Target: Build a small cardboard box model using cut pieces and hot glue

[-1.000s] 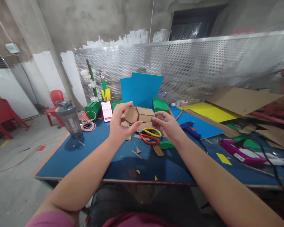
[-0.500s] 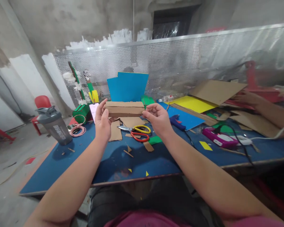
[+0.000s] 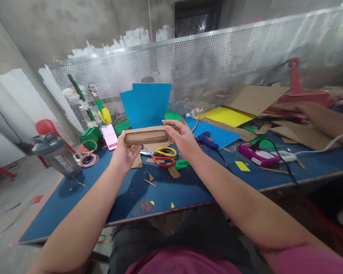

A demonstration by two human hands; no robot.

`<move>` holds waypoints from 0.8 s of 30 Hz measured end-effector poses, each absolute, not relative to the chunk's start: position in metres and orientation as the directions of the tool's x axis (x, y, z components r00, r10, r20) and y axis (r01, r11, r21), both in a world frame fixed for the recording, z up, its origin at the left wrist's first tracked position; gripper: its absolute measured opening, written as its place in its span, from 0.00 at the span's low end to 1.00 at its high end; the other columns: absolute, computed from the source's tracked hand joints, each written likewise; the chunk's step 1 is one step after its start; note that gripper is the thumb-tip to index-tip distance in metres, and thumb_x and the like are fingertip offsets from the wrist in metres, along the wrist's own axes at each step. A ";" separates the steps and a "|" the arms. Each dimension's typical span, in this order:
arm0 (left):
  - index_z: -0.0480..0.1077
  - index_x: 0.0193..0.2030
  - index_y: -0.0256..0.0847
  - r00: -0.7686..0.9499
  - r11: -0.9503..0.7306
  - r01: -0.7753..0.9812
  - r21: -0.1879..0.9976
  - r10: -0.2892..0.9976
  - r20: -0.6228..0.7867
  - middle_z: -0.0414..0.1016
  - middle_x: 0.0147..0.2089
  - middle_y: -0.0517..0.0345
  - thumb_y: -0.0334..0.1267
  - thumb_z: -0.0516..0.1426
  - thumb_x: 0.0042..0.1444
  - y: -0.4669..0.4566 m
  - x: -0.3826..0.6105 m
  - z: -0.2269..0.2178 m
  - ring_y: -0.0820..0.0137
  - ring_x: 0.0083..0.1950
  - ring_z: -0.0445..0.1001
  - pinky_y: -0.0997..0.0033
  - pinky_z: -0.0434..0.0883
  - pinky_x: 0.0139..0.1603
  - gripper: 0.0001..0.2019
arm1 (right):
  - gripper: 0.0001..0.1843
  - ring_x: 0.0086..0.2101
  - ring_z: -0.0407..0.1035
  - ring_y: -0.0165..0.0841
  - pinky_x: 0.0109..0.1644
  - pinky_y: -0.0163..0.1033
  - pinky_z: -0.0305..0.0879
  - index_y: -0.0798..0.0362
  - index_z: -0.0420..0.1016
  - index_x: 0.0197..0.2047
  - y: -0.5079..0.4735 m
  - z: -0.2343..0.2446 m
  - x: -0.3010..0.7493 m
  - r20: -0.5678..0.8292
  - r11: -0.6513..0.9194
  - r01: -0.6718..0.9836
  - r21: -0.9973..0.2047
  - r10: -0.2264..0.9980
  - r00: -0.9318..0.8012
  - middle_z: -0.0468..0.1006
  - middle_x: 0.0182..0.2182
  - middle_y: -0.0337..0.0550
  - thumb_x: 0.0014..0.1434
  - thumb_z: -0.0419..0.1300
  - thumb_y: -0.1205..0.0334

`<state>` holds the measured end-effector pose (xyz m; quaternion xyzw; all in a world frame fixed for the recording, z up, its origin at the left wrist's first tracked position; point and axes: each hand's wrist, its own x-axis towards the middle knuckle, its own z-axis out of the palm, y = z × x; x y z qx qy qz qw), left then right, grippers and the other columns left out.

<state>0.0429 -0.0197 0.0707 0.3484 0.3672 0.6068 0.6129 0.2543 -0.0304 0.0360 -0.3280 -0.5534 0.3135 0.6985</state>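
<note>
A long brown cardboard box piece (image 3: pixel 146 135) is held level above the blue table (image 3: pixel 188 186), one end in each hand. My left hand (image 3: pixel 123 154) grips its left end with fingers curled round it. My right hand (image 3: pixel 180 138) holds the right end, thumb on top and fingers behind. Just below the piece lie two pairs of scissors, one yellow-handled (image 3: pixel 165 152) and one red-handled (image 3: pixel 163 162), among flat cardboard scraps (image 3: pixel 174 172).
A grey shaker bottle (image 3: pixel 57 155) stands at the left, with a phone (image 3: pixel 109 136) and pink cable (image 3: pixel 88 159) nearby. Blue sheets (image 3: pixel 147 103), a blue glue gun (image 3: pixel 205 140), a purple tool (image 3: pixel 258 155), yellow sheet (image 3: pixel 227 115) and cardboard (image 3: pixel 254 98) lie right. Another person's arm (image 3: pixel 326 120) reaches in at far right.
The cardboard piece has been turned from showing its hexagonal end to lying lengthwise and lowered slightly. My right thumb has shifted on top. The view has swung to the right.
</note>
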 end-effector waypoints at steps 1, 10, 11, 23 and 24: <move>0.73 0.49 0.49 -0.005 0.046 -0.489 0.871 0.998 -0.055 0.82 0.41 0.59 0.55 0.66 0.61 -0.020 0.043 0.071 0.72 0.36 0.81 0.79 0.80 0.35 0.17 | 0.24 0.40 0.74 0.37 0.42 0.42 0.76 0.41 0.83 0.50 -0.032 0.037 0.254 0.544 0.563 -0.105 -0.820 0.823 0.164 0.80 0.40 0.41 0.58 0.72 0.35; 0.74 0.51 0.47 0.029 0.154 -0.456 0.877 0.987 -0.159 0.79 0.35 0.59 0.60 0.64 0.63 -0.017 0.042 0.071 0.70 0.32 0.80 0.77 0.78 0.32 0.21 | 0.27 0.36 0.72 0.36 0.42 0.42 0.71 0.45 0.85 0.39 -0.039 0.041 0.252 0.657 0.657 0.073 -0.750 0.728 0.196 0.81 0.36 0.41 0.56 0.71 0.28; 0.75 0.50 0.47 0.032 0.169 -0.459 0.872 0.984 -0.174 0.79 0.35 0.59 0.60 0.64 0.63 -0.017 0.042 0.071 0.70 0.32 0.80 0.77 0.78 0.31 0.20 | 0.28 0.35 0.71 0.36 0.41 0.42 0.71 0.45 0.85 0.39 -0.039 0.041 0.252 0.655 0.653 0.077 -0.753 0.732 0.187 0.81 0.36 0.41 0.56 0.70 0.27; 0.78 0.43 0.40 0.244 0.427 -0.394 0.814 0.902 -0.355 0.78 0.24 0.60 0.57 0.54 0.73 -0.023 0.042 0.071 0.74 0.18 0.75 0.79 0.72 0.18 0.23 | 0.16 0.39 0.73 0.35 0.37 0.40 0.72 0.41 0.88 0.45 -0.061 0.043 0.239 0.790 0.790 -0.041 -0.611 0.606 -0.098 0.78 0.44 0.45 0.64 0.71 0.39; 0.78 0.43 0.40 0.267 0.457 -0.363 0.812 0.886 -0.379 0.78 0.23 0.59 0.57 0.53 0.74 -0.023 0.043 0.071 0.74 0.17 0.74 0.79 0.72 0.18 0.24 | 0.17 0.38 0.72 0.34 0.35 0.40 0.71 0.41 0.88 0.45 -0.062 0.043 0.239 0.785 0.785 -0.042 -0.618 0.611 -0.105 0.78 0.44 0.45 0.64 0.71 0.39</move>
